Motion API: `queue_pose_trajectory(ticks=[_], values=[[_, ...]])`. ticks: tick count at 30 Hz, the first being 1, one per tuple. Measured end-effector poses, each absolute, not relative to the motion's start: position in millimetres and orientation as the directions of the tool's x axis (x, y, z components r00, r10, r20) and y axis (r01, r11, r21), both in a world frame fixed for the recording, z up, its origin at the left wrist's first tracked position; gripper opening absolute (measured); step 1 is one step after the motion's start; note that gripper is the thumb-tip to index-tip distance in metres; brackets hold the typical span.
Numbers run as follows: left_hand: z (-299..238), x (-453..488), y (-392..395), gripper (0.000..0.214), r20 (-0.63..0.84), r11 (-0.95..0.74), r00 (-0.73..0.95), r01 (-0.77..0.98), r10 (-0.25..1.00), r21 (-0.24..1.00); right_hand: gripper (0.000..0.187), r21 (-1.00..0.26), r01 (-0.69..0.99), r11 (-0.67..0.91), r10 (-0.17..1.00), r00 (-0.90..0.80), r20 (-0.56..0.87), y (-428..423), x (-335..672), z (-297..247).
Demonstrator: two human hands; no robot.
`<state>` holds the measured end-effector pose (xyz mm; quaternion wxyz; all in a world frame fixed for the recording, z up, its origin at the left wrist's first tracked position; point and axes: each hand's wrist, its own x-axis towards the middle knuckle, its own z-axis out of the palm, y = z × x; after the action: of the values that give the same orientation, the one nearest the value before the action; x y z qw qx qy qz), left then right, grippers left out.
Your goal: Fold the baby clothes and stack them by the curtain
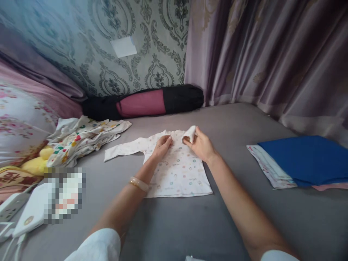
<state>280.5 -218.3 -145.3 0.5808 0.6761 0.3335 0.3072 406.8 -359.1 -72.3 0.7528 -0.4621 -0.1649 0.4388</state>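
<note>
A small white long-sleeved shirt (pixel 181 177) with a pastel print lies spread on the grey bed, its hem toward me. One sleeve (pixel 123 149) stretches out to the left. My left hand (pixel 162 145) is on the upper chest of the shirt, its fingers drawn together against the cloth; their tips are partly hidden. My right hand (pixel 203 145) grips the other sleeve (pixel 190 134), which is lifted and bent in over the shoulder near the neckline. Thumb and fingers close around this bunched cloth.
Rumpled printed clothes (pixel 81 139) and a yellow plush item (pixel 38 163) lie left, near a power strip (pixel 13 206) and a white device (pixel 36 204) with cables. A blue folded cloth (pixel 304 159) tops a stack at right. A black-and-maroon long bag (pixel 141 102) lies along the wall.
</note>
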Motion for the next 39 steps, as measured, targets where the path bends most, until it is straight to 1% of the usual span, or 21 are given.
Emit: queue_pose_trajectory(ticks=[2, 4, 5, 7, 9, 11, 14, 18, 20, 22, 24, 26, 28, 29, 31, 33, 36, 39], values=[[-149, 276, -219, 0.045, 0.044, -0.074, 0.520, 0.037, 0.853, 0.997, 0.036, -0.810, -0.567, 0.149, 0.896, 0.424, -0.132, -361, 398, -69], [-151, 273, -221, 0.051, 0.065, -0.093, 0.434, 0.044, 0.899, 0.995, 0.051, -0.811, -0.577, 0.099, 0.938, 0.327, -0.118, -364, 395, -66], [-151, 272, -222, 0.052, 0.080, -0.117, 0.400, 0.069, 0.913, 0.991, 0.056, -0.829, -0.553, 0.084, 0.944, 0.311, -0.112, -365, 395, -66], [-149, 270, -224, 0.054, 0.116, -0.173, 0.357, 0.131, 0.927, 0.976, 0.061, -0.868, -0.490, 0.078, 0.945, 0.314, -0.093, -366, 399, -67], [-148, 270, -226, 0.049, 0.137, -0.199, 0.322, 0.169, 0.937, 0.965, 0.061, -0.888, -0.448, 0.104, 0.931, 0.359, -0.072, -366, 408, -68], [-148, 271, -227, 0.041, 0.143, -0.201, 0.293, 0.179, 0.945, 0.963, 0.059, -0.888, -0.435, 0.152, 0.891, 0.449, -0.067, -367, 420, -71], [-150, 272, -230, 0.048, 0.184, -0.247, 0.286, 0.203, 0.940, 0.947, 0.056, -0.876, -0.427, 0.224, 0.794, 0.601, -0.090, -370, 440, -75], [-153, 265, -233, 0.053, 0.294, -0.380, 0.263, 0.387, 0.919, 0.840, 0.055, -0.878, -0.404, 0.257, 0.681, 0.720, -0.132, -376, 464, -83], [-155, 259, -232, 0.054, 0.330, -0.420, 0.264, 0.475, 0.906, 0.774, 0.053, -0.892, -0.382, 0.242, 0.646, 0.749, -0.146, -377, 472, -90], [-158, 254, -229, 0.052, 0.341, -0.449, 0.294, 0.520, 0.893, 0.726, 0.046, -0.923, -0.332, 0.195, 0.620, 0.771, -0.147, -376, 476, -98], [-162, 251, -225, 0.049, 0.357, -0.491, 0.342, 0.515, 0.869, 0.703, 0.036, -0.961, -0.256, 0.106, 0.611, 0.779, -0.141, -373, 477, -108], [-163, 250, -222, 0.044, 0.402, -0.548, 0.380, 0.461, 0.833, 0.698, 0.030, -0.990, -0.141, -0.006, 0.607, 0.786, -0.116, -370, 474, -117], [-163, 251, -219, 0.041, 0.481, -0.608, 0.381, 0.375, 0.789, 0.700, 0.030, -0.990, 0.044, -0.134, 0.609, 0.792, -0.047, -367, 469, -124], [-162, 251, -219, 0.040, 0.524, -0.637, 0.371, 0.332, 0.767, 0.696, 0.031, -0.967, 0.158, -0.198, 0.616, 0.788, 0.002, -366, 466, -127], [-159, 254, -218, 0.041, 0.597, -0.686, 0.347, 0.268, 0.723, 0.676, 0.034, -0.875, 0.376, -0.305, 0.652, 0.752, 0.096, -365, 461, -131], [-155, 256, -217, 0.042, 0.628, -0.705, 0.326, 0.247, 0.707, 0.665, 0.038, -0.765, 0.542, -0.347, 0.715, 0.681, 0.159, -366, 455, -134], [-151, 258, -215, 0.043, 0.611, -0.666, 0.267, 0.259, 0.745, 0.699, 0.043, -0.623, 0.712, -0.323, 0.804, 0.553, 0.216, -368, 448, -140], [-153, 258, -211, 0.045, 0.563, -0.609, 0.235, 0.250, 0.792, 0.753, 0.046, -0.495, 0.809, -0.318, 0.851, 0.474, 0.226, -370, 444, -145]])
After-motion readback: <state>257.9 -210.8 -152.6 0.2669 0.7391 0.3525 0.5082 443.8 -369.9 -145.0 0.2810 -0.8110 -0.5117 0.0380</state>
